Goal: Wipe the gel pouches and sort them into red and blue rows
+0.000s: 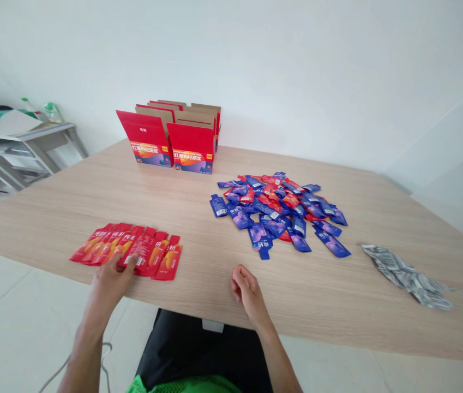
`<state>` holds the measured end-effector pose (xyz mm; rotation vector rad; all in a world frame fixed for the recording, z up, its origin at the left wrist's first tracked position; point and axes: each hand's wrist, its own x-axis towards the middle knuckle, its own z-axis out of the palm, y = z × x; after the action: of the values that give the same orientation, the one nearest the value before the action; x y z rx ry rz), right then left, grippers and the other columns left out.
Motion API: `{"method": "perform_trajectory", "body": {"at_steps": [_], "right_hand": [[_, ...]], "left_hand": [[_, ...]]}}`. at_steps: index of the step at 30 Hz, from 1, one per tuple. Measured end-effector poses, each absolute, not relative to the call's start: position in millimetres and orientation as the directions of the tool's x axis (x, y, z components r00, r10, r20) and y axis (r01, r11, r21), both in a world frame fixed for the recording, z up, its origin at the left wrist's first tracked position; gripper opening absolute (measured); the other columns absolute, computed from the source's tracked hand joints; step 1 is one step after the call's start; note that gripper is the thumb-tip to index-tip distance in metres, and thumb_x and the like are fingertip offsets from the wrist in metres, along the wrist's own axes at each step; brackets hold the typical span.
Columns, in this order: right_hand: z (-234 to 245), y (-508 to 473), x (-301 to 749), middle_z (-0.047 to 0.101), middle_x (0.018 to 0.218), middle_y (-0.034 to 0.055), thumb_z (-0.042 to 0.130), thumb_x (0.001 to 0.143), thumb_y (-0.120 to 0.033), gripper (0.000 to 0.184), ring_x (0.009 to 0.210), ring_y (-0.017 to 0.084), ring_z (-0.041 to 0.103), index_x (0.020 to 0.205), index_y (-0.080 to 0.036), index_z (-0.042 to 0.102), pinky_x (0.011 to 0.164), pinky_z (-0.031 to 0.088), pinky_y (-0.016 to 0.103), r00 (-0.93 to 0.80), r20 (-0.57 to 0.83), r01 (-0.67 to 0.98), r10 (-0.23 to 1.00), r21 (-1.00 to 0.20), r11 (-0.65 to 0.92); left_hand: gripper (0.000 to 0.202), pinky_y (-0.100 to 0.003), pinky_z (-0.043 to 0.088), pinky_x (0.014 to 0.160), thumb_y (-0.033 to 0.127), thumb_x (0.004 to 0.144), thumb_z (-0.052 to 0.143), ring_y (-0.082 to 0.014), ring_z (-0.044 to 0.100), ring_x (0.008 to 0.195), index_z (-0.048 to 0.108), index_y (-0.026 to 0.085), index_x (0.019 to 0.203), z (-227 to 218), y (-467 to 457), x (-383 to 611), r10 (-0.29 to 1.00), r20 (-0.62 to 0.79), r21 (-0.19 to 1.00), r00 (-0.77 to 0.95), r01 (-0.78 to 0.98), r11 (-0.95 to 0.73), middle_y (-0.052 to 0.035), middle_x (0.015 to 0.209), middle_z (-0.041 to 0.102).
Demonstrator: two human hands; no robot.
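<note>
A row of overlapping red sachets lies on the table at the left, near its front edge. My left hand is at the lower edge of this row, thumb and fingers closed on a red sachet that shows its printed back. Some of its fingertips are hidden. To the right, my right hand rests by the table's front edge with its fingers curled in; nothing shows in it. Beyond it spreads a loose pile of blue sachets mixed with red ones, several overlapping at odd angles.
Red cartons with raised flaps stand in rows at the back of the wooden table. A crumpled striped cloth lies at the right. Off to the far left is a grey side desk with papers and bottles.
</note>
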<state>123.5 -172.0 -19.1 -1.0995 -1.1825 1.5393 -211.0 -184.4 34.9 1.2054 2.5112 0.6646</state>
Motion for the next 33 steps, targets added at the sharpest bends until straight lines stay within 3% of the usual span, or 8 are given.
{"method": "perform_trajectory", "body": {"at_steps": [8,16,20,23,25,28,30,33], "right_hand": [[-19,-173,126,0.042,0.063,-0.0062,0.058,0.093,-0.069,0.052,0.048,0.008,0.031,0.074,-0.023,0.045,0.045,0.023,0.023,-0.231,-0.125,-0.109,0.965,-0.982,-0.153],[-15,-174,129,0.042,0.062,-0.0059,0.057,0.093,-0.070,0.051,0.049,0.009,0.031,0.075,-0.023,0.046,0.047,0.023,0.024,-0.242,-0.119,-0.068,0.963,-0.988,-0.139],[-6,-162,156,0.044,0.061,-0.0045,0.057,0.092,-0.070,0.051,0.052,0.012,0.035,0.073,-0.024,0.049,0.051,0.029,0.026,-0.178,-0.057,0.059,0.982,-0.997,-0.047],[3,-134,202,0.050,0.065,-0.0015,0.053,0.094,-0.068,0.047,0.059,0.016,0.044,0.076,-0.024,0.054,0.057,0.036,0.028,0.019,0.076,0.310,0.997,-0.949,0.066],[7,-104,241,0.060,0.074,0.0025,0.049,0.093,-0.065,0.044,0.069,0.020,0.052,0.084,-0.023,0.060,0.067,0.043,0.031,0.181,0.200,0.539,0.963,-0.839,0.073],[10,-54,297,0.067,0.092,0.0106,0.045,0.094,-0.049,0.035,0.087,0.026,0.060,0.091,-0.020,0.064,0.082,0.047,0.036,0.369,0.261,0.748,0.892,-0.653,-0.119],[12,-24,326,0.067,0.103,0.0140,0.045,0.094,-0.036,0.031,0.100,0.028,0.062,0.102,-0.018,0.068,0.087,0.048,0.038,0.484,0.227,0.808,0.845,-0.488,-0.331],[16,8,351,0.064,0.117,0.0209,0.051,0.091,-0.026,0.033,0.113,0.032,0.061,0.115,-0.013,0.070,0.094,0.048,0.042,0.551,0.199,0.798,0.810,-0.408,-0.443]], "left_hand": [[0.056,-0.040,0.050,0.076,0.061,0.082,0.052,-0.0329,0.069,0.085,0.065,0.017,0.114,35,-191,-197,0.716,0.031,0.529,-0.697,0.619,0.580,-0.0086,0.080,0.070],[0.063,-0.040,0.046,0.069,0.067,0.089,0.046,-0.0355,0.070,0.084,0.059,0.018,0.127,48,-204,-183,0.699,0.096,0.446,-0.708,0.659,0.606,-0.0084,0.081,0.072],[0.062,-0.039,0.042,0.062,0.069,0.092,0.041,-0.0359,0.068,0.078,0.059,0.021,0.127,55,-207,-181,0.672,0.083,0.401,-0.736,0.642,0.654,-0.0105,0.086,0.075],[0.059,-0.038,0.040,0.061,0.064,0.096,0.035,-0.0351,0.068,0.077,0.058,0.022,0.129,57,-212,-173,0.675,0.106,0.405,-0.731,0.652,0.642,-0.0107,0.086,0.075],[0.053,-0.036,0.041,0.062,0.058,0.097,0.037,-0.0320,0.068,0.077,0.059,0.022,0.128,50,-215,-162,0.728,0.131,0.460,-0.673,0.691,0.557,-0.0086,0.083,0.073],[0.042,-0.034,0.048,0.067,0.050,0.096,0.044,-0.0245,0.067,0.074,0.063,0.022,0.121,26,-215,-135,0.865,0.154,0.625,-0.477,0.725,0.289,-0.0042,0.080,0.070],[0.036,-0.033,0.053,0.071,0.045,0.095,0.047,-0.0217,0.066,0.074,0.066,0.022,0.116,5,-214,-110,0.922,0.209,0.720,-0.326,0.689,0.081,-0.0041,0.082,0.068],[0.031,-0.034,0.057,0.078,0.035,0.097,0.046,-0.0211,0.067,0.085,0.069,0.022,0.113,-21,-213,-72,0.942,0.304,0.783,-0.144,0.601,-0.161,-0.0079,0.096,0.069]]}}
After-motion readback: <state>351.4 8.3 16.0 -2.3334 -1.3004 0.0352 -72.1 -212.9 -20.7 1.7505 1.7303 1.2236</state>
